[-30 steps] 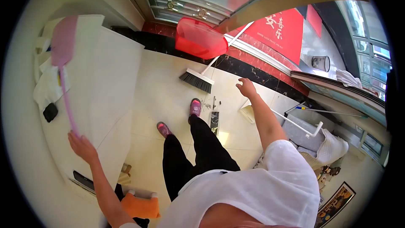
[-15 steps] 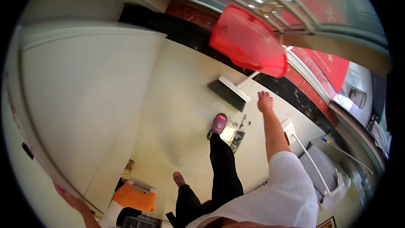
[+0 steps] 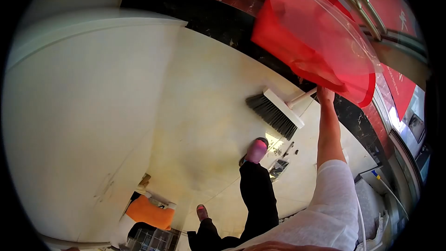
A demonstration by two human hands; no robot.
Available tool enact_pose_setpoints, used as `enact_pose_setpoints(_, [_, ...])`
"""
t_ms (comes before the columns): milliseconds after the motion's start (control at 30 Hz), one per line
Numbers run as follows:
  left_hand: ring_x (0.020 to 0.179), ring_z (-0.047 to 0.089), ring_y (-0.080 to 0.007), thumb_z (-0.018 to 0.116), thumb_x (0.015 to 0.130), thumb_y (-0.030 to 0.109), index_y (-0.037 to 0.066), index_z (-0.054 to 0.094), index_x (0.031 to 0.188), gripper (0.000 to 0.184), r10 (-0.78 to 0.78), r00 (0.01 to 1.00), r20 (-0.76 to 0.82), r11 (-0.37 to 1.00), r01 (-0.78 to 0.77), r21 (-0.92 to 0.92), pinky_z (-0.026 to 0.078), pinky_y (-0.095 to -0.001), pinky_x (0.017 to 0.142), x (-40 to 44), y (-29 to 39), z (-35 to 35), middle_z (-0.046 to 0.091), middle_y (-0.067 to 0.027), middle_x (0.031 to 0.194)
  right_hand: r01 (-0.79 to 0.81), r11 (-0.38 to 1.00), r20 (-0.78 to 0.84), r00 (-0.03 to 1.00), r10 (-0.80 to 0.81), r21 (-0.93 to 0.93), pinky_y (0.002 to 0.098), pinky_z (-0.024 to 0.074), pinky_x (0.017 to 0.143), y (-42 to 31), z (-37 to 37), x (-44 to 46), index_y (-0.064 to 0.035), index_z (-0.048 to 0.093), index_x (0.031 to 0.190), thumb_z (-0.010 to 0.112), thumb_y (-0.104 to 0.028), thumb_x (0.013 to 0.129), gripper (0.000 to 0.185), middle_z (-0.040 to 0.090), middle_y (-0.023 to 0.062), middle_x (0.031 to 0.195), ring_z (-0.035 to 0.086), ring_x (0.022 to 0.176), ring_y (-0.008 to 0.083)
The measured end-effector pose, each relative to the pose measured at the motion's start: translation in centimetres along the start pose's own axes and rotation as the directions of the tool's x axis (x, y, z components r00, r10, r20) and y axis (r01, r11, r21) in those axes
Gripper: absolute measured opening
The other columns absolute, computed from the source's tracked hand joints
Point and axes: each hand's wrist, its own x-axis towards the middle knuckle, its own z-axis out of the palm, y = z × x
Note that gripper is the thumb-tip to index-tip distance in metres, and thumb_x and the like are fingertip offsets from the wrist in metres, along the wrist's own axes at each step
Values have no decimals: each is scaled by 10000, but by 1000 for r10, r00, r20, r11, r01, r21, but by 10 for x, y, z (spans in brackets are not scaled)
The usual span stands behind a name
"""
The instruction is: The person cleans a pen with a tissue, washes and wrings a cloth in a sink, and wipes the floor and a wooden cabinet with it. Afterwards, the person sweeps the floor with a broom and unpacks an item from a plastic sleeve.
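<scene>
My right hand [image 3: 325, 94] reaches to the lower edge of a red translucent cover or basket [image 3: 311, 32] that hangs by the glass door. It is right beside the white handle of a broom [image 3: 278, 113]. The red item hides my fingers, so a grip on it or on the handle cannot be made out. The broom's dark bristles rest on the tiled floor. Near my shoe [image 3: 256, 151] lie a black and clear flat packet [image 3: 278, 169] and small dark bits. My left hand is not in view.
A large white panel [image 3: 83, 111] fills the left side. An orange seat [image 3: 150, 212] and a wire rack [image 3: 151, 239] stand at the bottom. On the right are a grey padded item [image 3: 370, 201], a pole with a blue part [image 3: 375, 175] and a black sill [image 3: 213, 30].
My right hand has moved up and right to the red item and broom handle, which now look nearer. My left hand, earlier on a pink fly swatter, has gone out of view.
</scene>
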Motion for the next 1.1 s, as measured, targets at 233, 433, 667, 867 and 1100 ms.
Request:
enact_pose_setpoints(233, [1169, 335, -301, 455, 849, 175, -60, 297, 1245, 487, 38, 999, 7, 995, -37, -96, 273, -356, 961, -4, -11, 8, 341, -178, 1282, 338, 845, 410, 898, -158, -415, 445, 275, 929, 5, -53, -50, -93, 557, 965, 393, -188, 819, 239, 566, 113, 953, 466, 1016, 267])
enact_pose_setpoints(433, [1212, 278, -252, 337, 878, 346, -23, 265, 1283, 552, -120, 992, -38, 829, 79, -554, 214, -341, 994, -3, 70, 42, 286, -142, 1322, 372, 898, 687, 717, -117, -235, 420, 430, 749, -34, -156, -107, -105, 553, 896, 609, -327, 725, 285, 576, 75, 903, 534, 894, 234])
enact_pose_setpoints(667, [1226, 268, -253, 301, 829, 203, -5, 294, 1276, 494, 42, 999, 11, 788, -27, -616, 193, -353, 1011, 11, 131, 34, 302, -137, 1316, 249, 959, 723, 637, -266, 134, 410, 458, 696, -131, -300, -134, -86, 407, 1130, 577, -252, 760, 440, 584, 171, 863, 573, 812, 341])
enact_pose_setpoints(867, [1192, 319, -313, 352, 790, 73, -18, 357, 1233, 452, 192, 972, -138, 887, -232, -399, 239, -385, 989, 11, 132, 38, 337, -177, 1289, 43, 955, 653, 720, -233, 293, 454, 424, 760, -147, -309, -194, -65, 338, 1208, 537, -185, 747, 516, 572, 224, 912, 555, 855, 367])
enact_pose_setpoints(1100, [1100, 393, -393, 410, 825, 176, -25, 418, 1174, 403, 313, 906, -284, 857, -398, -328, 296, -433, 926, 19, 135, 41, 410, -243, 1202, -607, 460, 745, 633, -212, 647, 323, 478, 473, -260, -313, -177, -116, 106, 1347, 553, -117, 779, 723, 549, 113, 774, 535, 595, 169])
